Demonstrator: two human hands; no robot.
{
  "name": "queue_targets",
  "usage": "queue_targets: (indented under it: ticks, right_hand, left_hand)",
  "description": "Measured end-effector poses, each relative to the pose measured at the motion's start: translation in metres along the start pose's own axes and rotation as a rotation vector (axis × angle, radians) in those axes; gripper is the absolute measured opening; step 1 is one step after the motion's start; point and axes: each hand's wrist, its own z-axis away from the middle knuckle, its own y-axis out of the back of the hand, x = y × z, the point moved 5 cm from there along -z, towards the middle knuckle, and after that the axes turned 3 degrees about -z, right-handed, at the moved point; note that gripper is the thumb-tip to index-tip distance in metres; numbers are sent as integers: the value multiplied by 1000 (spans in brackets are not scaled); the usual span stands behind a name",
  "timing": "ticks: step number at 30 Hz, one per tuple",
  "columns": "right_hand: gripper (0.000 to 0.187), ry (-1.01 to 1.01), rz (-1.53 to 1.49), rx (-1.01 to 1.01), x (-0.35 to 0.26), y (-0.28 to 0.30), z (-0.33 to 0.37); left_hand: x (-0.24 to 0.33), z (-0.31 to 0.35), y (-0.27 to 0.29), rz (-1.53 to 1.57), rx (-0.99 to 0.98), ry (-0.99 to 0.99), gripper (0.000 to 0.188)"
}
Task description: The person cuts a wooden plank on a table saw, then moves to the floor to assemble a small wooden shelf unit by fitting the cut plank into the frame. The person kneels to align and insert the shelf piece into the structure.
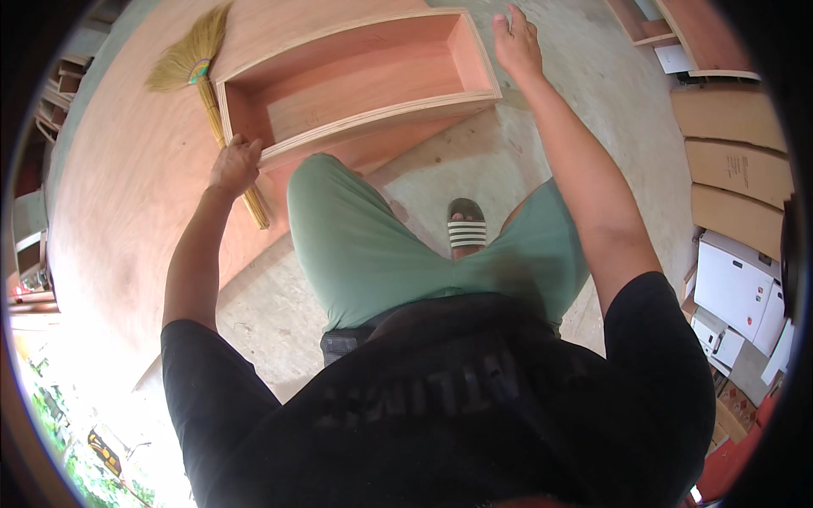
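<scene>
A long, shallow open wooden box (381, 118) with pale plywood edges rests on a large plywood sheet (127, 178), its right end reaching past the sheet's edge. At the box's near left corner, my left hand (235, 167) has its fingers curled over the rim. My right hand (518, 46) is raised just beyond the box's right end, apart from it. Its thumb and forefinger are spread, and I see nothing held between them. A straw broom (193, 63) lies along the box's left side, its handle passing under my left hand.
My knees and a sandalled foot (467, 224) are close to the box's near side, over the concrete floor (432, 169). Brown cardboard boxes (732, 165) and a white cabinet (735, 284) stand at the right. More wooden pieces (707, 34) are at the far right.
</scene>
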Motion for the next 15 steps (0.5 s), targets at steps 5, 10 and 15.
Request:
queue_targets:
  ticks: [5, 10, 15]
  right_hand:
    - [69, -268, 310, -382, -20, -21, 50]
    - [69, -143, 346, -337, -26, -31, 58]
    - [65, 67, 179, -98, 4, -22, 57]
  left_hand:
    - [2, 2, 0, -2, 31, 31, 23]
    - [-5, 14, -12, -46, -88, 41, 24]
    - [4, 24, 25, -128, 142, 105, 58]
